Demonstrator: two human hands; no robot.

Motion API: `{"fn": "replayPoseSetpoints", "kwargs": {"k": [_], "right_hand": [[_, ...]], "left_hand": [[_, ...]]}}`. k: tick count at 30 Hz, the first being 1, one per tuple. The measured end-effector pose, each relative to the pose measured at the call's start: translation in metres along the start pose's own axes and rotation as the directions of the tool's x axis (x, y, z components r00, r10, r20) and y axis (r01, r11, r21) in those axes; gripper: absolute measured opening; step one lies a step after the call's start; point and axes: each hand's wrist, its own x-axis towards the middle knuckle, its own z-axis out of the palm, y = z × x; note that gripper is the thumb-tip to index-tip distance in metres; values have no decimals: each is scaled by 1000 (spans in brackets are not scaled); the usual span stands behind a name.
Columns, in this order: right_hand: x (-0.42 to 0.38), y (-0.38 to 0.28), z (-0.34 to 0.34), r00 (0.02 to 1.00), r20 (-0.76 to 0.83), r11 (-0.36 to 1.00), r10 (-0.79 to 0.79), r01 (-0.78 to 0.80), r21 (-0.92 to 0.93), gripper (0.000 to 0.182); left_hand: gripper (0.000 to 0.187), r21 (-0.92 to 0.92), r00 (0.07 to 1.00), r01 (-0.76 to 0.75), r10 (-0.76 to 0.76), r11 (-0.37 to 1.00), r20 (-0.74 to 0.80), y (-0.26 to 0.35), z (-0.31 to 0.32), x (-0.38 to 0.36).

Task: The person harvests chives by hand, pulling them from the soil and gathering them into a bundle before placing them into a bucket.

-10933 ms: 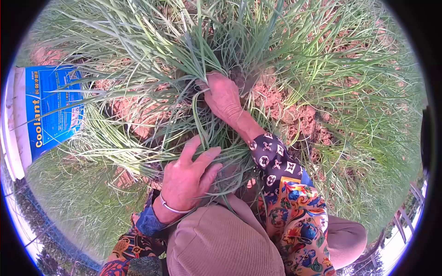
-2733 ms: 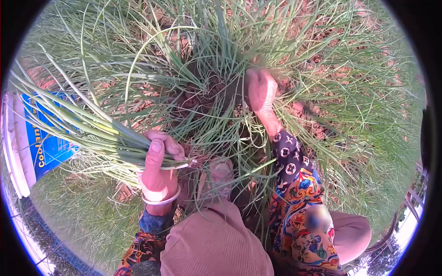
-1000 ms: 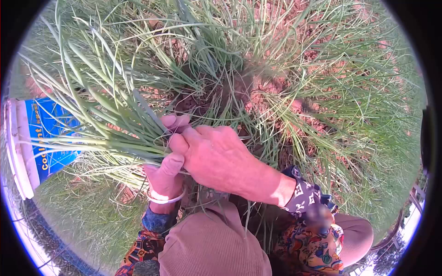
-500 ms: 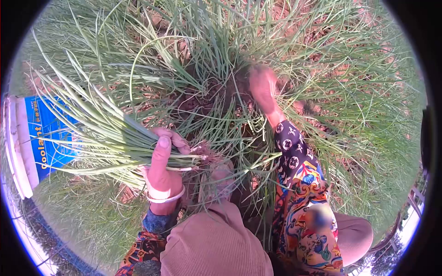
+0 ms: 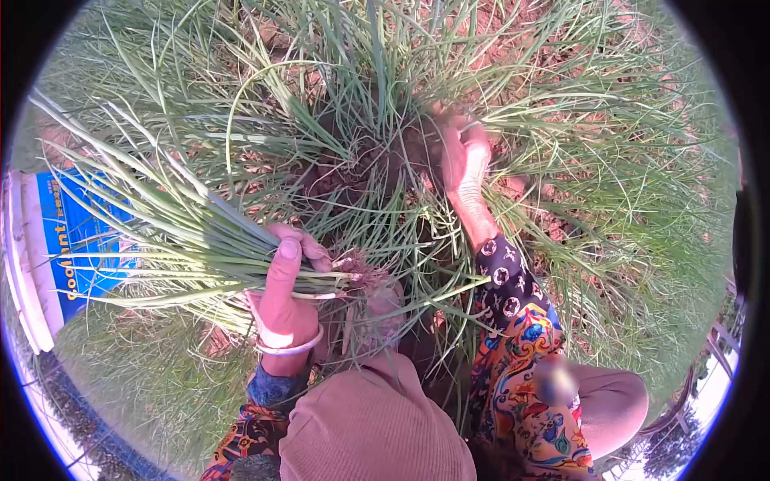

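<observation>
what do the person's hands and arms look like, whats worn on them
The left hand is gloveless, with a pale bangle, blue cuff and multicoloured patterned sleeve. The right hand, also gloveless, has a dark cuff with pale emblems and a bright ornate-print sleeve.

It's bare earth underfoot, reddish soil (image 5: 552, 228) showing in crumbly patches toward three o'clock and darker, rougher dirt (image 5: 341, 178) toward eleven. Slender green stalks (image 5: 377, 56) grow thickly out of it at twelve, with more spreading round past three. At eight o'clock a paler heap of stalks (image 5: 228, 317) lies flat. Over at nine there's a container (image 5: 88, 228) with a blue label, its base hidden from me.
</observation>
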Motion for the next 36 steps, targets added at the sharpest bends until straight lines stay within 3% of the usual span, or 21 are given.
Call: {"fn": "replayPoseSetpoints", "kwargs": {"k": [3,4,5,6,8,11,12,15,16,21,22,25,27,29,32,33,34,35,36], "right_hand": [[22,-5,15,986,39,977,162,-165,136,17],[25,-26,16,961,-6,961,275,-275,-38,18],[39,1,21,998,-63,960,22,-39,-278,22],[59,49,29,971,-52,842,-235,176,-510,26],[63,55,35,988,-92,894,-123,70,-442,31],[35,-10,19,981,-14,976,193,-193,-96,18],[39,8,21,991,-59,991,117,-120,-51,21],[45,25,23,993,-77,993,84,-78,86,18],[54,36,26,996,-20,987,91,-87,136,19],[75,58,29,992,19,968,-122,123,-217,21],[75,56,29,991,5,969,-130,128,-211,21],[62,29,17,985,-156,997,-70,66,-30,23],[68,7,-6,978,-57,924,-201,209,320,26],[84,1,-33,950,-187,950,-250,278,144,18],[37,-87,-57,925,0,880,-379,361,308,26],[18,-110,-56,937,78,922,-342,318,219,26],[-2,-124,-56,856,250,889,-452,455,51,23],[-34,-144,-50,821,417,916,-390,391,87,21],[-58,-150,-45,678,614,836,-405,546,-52,18]], "left_hand": [[21,-13,1000,-3,3,1000,-7,5,-1,-1],[21,-6,1000,-3,3,1000,-16,7,-2,-1],[20,0,1000,3,-3,1000,-21,7,-2,-1],[20,-42,1000,-4,5,999,5,5,-4,1],[20,-52,1000,-3,4,999,11,2,-8,2],[20,-30,1000,-4,3,1000,-5,3,-9,2],[21,-16,1000,3,-3,1000,-10,3,-7,1],[20,9,1000,5,-5,1000,-8,3,-5,0],[20,4,1000,7,-7,1000,-5,3,-5,1],[20,-30,1000,15,-15,999,1,6,-5,0],[20,-26,1000,3,-3,1000,10,7,-6,-1],[20,-22,1000,-10,10,1000,4,5,-6,-2],[20,-9,999,17,-17,1000,-36,6,-2,-4],[20,-32,1000,2,-2,1000,5,5,1,-3],[26,-33,999,-16,17,999,45,1,-3,-5],[29,-30,998,-22,23,999,60,0,-4,-6],[34,-44,997,-36,39,998,70,-1,-1,-5],[38,-61,995,-52,57,997,79,-2,2,-5],[43,-78,994,-67,74,995,83,-2,3,-5]]}}
